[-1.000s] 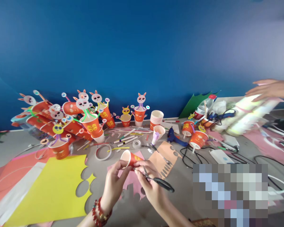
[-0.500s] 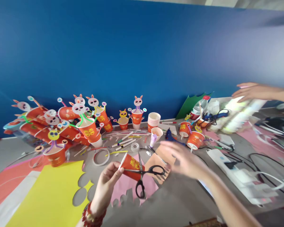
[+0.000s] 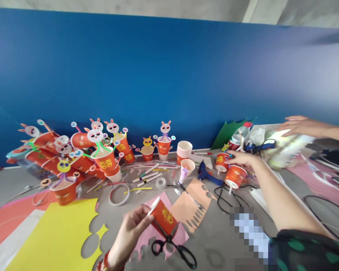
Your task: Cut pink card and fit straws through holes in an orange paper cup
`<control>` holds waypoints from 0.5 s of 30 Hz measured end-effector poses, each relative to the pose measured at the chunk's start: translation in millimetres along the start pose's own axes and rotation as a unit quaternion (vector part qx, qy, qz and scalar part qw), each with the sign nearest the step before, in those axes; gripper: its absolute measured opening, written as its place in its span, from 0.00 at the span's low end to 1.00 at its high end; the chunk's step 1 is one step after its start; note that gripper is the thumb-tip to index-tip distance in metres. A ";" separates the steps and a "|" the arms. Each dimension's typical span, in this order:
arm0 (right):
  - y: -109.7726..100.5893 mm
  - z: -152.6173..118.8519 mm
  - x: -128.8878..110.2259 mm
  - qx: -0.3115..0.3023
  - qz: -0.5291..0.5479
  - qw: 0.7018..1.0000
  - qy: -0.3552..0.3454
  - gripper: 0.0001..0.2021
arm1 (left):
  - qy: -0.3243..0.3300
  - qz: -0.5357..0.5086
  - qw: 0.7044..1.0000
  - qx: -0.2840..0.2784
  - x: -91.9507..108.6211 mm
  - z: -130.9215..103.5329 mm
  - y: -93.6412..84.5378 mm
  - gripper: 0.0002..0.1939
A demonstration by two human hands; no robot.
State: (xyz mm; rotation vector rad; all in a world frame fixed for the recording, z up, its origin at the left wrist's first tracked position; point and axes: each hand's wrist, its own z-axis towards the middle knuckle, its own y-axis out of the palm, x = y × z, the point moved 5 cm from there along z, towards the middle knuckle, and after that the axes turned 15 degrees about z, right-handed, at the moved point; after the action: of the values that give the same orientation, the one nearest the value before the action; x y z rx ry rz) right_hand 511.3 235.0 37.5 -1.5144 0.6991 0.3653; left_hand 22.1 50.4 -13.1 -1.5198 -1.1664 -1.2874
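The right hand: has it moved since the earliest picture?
Yes, rightward and farther back: the right hand was left of the blue glue gun and is now right of it.

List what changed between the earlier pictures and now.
The right hand has let go of the scissors and reached forward and right to the decorated cups. The scissors' handles have swung toward the person, blades still against the red cup. The left hand still holds that cup; the blue glue gun stayed put.
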 end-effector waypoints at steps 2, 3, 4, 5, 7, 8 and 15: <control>4.9 -3.6 3.1 -0.029 0.075 0.997 0.018 0.18 | -0.001 0.005 1.000 -0.002 -1.8 0.8 0.0 0.17; 6.8 -6.3 4.1 -0.035 0.107 0.993 0.025 0.16 | -0.001 0.010 1.000 -0.001 -2.5 1.1 -0.3 0.17; 8.1 -9.3 4.7 -0.037 0.136 0.990 0.031 0.13 | 0.000 0.016 1.000 0.000 -3.0 1.3 -0.7 0.17; 8.6 -12.7 4.7 -0.035 0.162 0.985 0.037 0.12 | 0.001 0.021 1.000 0.000 -3.3 1.5 -1.0 0.17; 6.6 -20.4 3.0 -0.023 0.210 0.976 0.048 0.09 | 0.004 0.027 1.000 0.000 -3.0 1.5 -1.3 0.17; 3.7 -24.9 1.3 -0.012 0.231 0.971 0.051 0.08 | 0.005 0.028 1.000 0.000 -2.6 1.4 -1.5 0.17; -35.7 -83.7 -4.9 0.100 0.350 0.928 0.076 0.16 | 0.000 0.028 1.000 -0.002 -1.2 -1.9 -2.7 0.15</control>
State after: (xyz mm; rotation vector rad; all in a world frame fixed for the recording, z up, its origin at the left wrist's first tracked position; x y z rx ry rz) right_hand 514.0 152.2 75.4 -1.0664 1.3622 0.6914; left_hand 19.0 49.0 -13.9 -1.5458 -1.1148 -1.2534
